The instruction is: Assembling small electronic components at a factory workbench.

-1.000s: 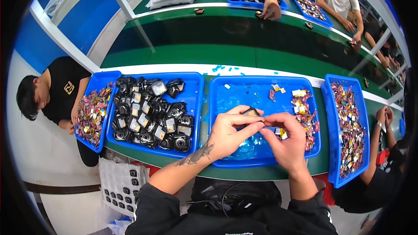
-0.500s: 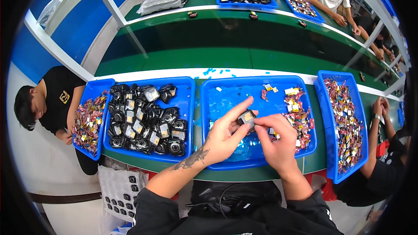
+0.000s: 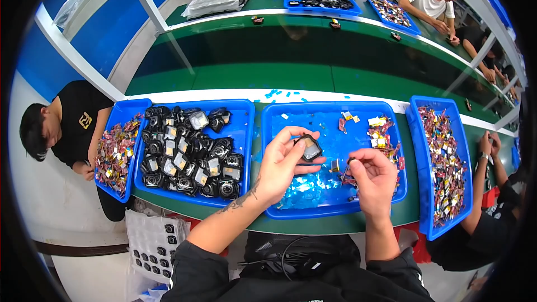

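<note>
My left hand is closed around the edges of a small black camera-like unit, its grey rectangular face turned up. To the right, my right hand pinches a small dark piece between thumb and fingertips; its kind is too small to make out. Just left of those fingertips shows a small silver and yellow block; whether it hangs or lies in the tray I cannot tell. Both hands are over a blue tray with bits of blue film and red-wired boards along its right side.
On the left stands a blue tray heaped with black camera units. Trays of small wired parts flank the bench, left and right. A green conveyor runs beyond a white rail. Co-workers sit at left, right and across.
My right hand has drawn away from the camera-like unit, rightward, with the small dark piece in its fingertips. My left hand has tilted the unit and shifted slightly.
</note>
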Demonstrator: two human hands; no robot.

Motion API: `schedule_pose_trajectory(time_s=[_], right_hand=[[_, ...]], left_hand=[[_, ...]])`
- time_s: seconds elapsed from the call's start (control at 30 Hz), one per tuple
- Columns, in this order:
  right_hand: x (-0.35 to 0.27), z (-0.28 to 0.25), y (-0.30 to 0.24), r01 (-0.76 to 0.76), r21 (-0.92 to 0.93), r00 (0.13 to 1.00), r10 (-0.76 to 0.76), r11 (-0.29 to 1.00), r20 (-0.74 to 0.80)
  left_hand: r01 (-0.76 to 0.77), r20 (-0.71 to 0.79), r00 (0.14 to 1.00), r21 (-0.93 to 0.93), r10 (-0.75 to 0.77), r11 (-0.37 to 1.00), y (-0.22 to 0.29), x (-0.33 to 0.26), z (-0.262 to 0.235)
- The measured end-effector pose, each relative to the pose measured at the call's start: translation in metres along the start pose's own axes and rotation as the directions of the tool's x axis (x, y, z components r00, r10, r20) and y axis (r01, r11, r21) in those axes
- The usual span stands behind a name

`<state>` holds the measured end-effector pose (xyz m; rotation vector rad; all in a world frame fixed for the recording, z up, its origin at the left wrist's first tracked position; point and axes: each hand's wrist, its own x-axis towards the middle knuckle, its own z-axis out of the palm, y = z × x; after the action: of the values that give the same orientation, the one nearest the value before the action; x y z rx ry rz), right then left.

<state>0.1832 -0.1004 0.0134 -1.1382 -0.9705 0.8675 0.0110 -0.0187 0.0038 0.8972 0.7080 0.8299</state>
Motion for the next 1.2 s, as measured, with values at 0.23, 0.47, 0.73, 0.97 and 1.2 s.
schedule_pose_trajectory(time_s=[0.23, 0.47, 0.73, 0.97, 1.2], right_hand=[[0.002, -0.001, -0.004, -0.007, -0.124, 0.998, 0.015, 0.992, 0.067], [0.010, 0.016, -0.010, 0.150, -0.486, 0.987, -0.098, 0.861, 0.130], [0.013, 0.038, -0.008, 0.379, -0.566, 0.914, -0.391, 0.732, 0.107], [0.009, 0.027, -0.023, 0.161, -0.458, 0.987, -0.146, 0.875, 0.068], [0.013, 0.031, -0.026, 0.356, -0.602, 0.933, -0.308, 0.715, 0.186]], left_hand=[[-0.033, 0.132, 0.990, -0.114, 0.048, 0.993, -0.009, 0.000, -0.004], [0.016, 0.235, 0.972, -0.003, -0.014, 1.000, -0.007, -0.004, 0.001], [-0.161, 0.150, 0.974, -0.080, 0.172, 0.984, -0.020, -0.005, 0.005], [-0.111, 0.163, 0.978, -0.144, 0.134, 0.983, -0.015, -0.006, 0.002], [-0.265, 0.204, 0.946, 0.042, 0.251, 0.963, -0.013, -0.007, 0.003]])
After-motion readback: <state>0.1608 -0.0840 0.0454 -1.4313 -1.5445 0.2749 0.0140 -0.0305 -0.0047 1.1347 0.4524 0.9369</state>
